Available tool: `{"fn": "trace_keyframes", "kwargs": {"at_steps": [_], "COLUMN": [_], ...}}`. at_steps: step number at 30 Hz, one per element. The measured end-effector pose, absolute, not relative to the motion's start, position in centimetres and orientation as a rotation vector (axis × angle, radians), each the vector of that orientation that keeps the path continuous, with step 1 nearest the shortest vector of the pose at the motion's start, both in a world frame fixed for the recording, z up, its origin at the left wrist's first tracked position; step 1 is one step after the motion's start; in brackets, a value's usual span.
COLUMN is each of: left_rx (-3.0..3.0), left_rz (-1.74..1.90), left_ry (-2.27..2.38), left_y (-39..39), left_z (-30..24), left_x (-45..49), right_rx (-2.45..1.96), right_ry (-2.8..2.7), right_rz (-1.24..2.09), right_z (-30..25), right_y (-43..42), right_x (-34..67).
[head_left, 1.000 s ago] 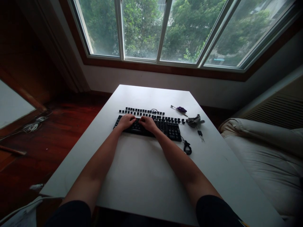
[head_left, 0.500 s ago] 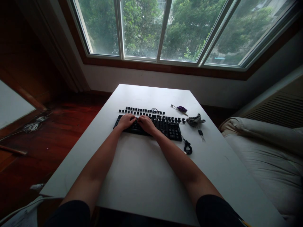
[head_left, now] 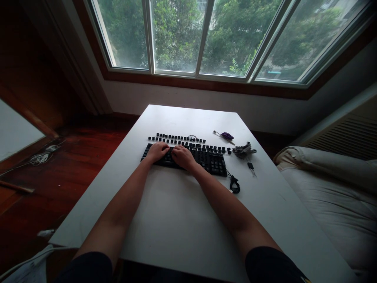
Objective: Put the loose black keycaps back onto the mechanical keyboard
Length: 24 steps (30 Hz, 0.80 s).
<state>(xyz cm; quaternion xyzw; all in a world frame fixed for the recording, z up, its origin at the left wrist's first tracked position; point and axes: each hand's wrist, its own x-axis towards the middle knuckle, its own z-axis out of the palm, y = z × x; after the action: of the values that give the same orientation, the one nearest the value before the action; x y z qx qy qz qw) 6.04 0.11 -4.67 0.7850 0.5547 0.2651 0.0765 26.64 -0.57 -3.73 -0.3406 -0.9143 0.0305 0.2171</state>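
A black keyboard [head_left: 212,162] lies across the white table. My left hand [head_left: 158,151] rests on its left part, fingers curled down and closed. Right beside it, my right hand [head_left: 182,156] is bent over the keys, thumb and fingers drawn together. Whatever is between the fingertips of either hand is too small and hidden to make out. Behind the keyboard, several loose black keycaps [head_left: 181,142] lie in rows, with a small dark wire loop [head_left: 192,138] among them. The keyboard's bundled cable [head_left: 234,184] lies off its right end.
To the right lie a crumpled grey cloth [head_left: 244,150], a small black tool with wire prongs [head_left: 251,166], a purple bundle [head_left: 227,136] and a thin brush-like stick [head_left: 218,133]. A padded beige seat [head_left: 330,196] flanks the white table [head_left: 167,220]. Windows stand beyond.
My right hand shifts very slightly, still at the same part of the keyboard. The left hand and the things on the table look the same.
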Motion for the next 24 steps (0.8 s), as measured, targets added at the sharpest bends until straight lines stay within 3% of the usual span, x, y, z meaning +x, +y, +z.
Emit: {"fn": "trace_keyframes", "kwargs": {"at_steps": [8,16,24], "left_rx": [2.331,2.371,2.406], "left_rz": [0.796,0.782,0.718], "left_ry": [1.668,1.653,1.741], "left_y": [-0.1,-0.4,-1.0], "left_z": [-4.5,-4.1,-3.6], "left_x": [6.3,6.3,7.1], "right_rx": [-1.049,-1.242,-1.105], "right_ry": [-2.523,-2.325,-2.678], "right_rz": [0.081,0.086,-0.053], "right_z": [-3.9,-2.7,-2.2], "right_y": [-2.0,2.9,7.5], "right_x": [26.4,30.0,31.4]}}
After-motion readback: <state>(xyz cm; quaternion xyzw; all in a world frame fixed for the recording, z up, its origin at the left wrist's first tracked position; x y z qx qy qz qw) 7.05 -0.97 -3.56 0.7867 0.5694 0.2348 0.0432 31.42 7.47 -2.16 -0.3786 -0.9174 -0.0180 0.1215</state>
